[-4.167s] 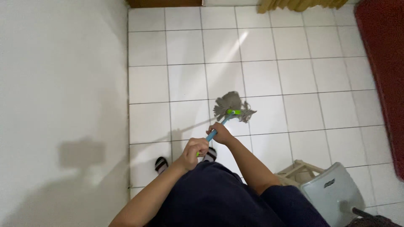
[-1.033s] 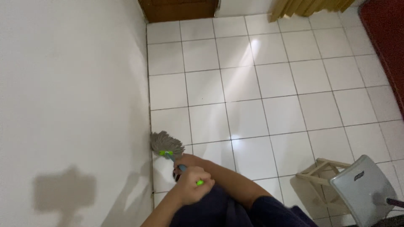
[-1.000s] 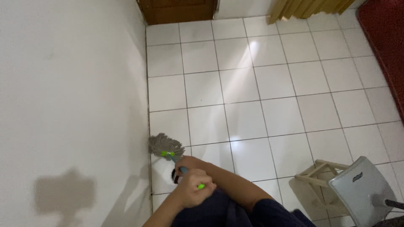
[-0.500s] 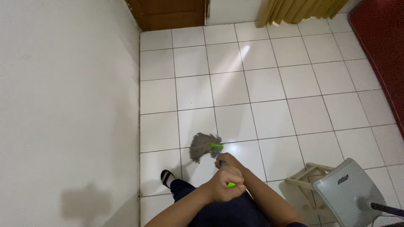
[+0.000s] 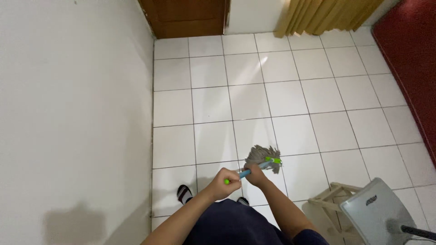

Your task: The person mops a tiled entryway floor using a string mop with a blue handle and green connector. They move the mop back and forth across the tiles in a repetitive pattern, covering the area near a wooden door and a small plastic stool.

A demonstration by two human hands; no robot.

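- The left hand (image 5: 225, 182) is closed in a fist round the top end of the mop handle (image 5: 245, 173), where a bright green end cap pokes out beside the knuckles
- The right hand (image 5: 257, 171) wraps the same blue shaft lower down, just beyond the left hand and touching the handle on its far side; both grips are tight around the handle, no gap between fingers and shaft
- The mop head (image 5: 263, 157), a bunch of grey string strands under a green collar, rests on the white tiled floor (image 5: 290, 100) just ahead of and to the right of the right hand
- The long axis of the handle runs from the left fist, low and near the body, up and to the right toward the mop head; from this high view it looks strongly foreshortened
- The right hand is the nearer one to the mop head, the left sits at the far end of the shaft
- The mop head lies well apart from the white wall (image 5: 72, 113) on the left, about two tiles out
- A foot in a dark sandal (image 5: 184, 194) stands near the wall; a pale stool (image 5: 329, 199) and a grey appliance (image 5: 374, 215) sit to the right
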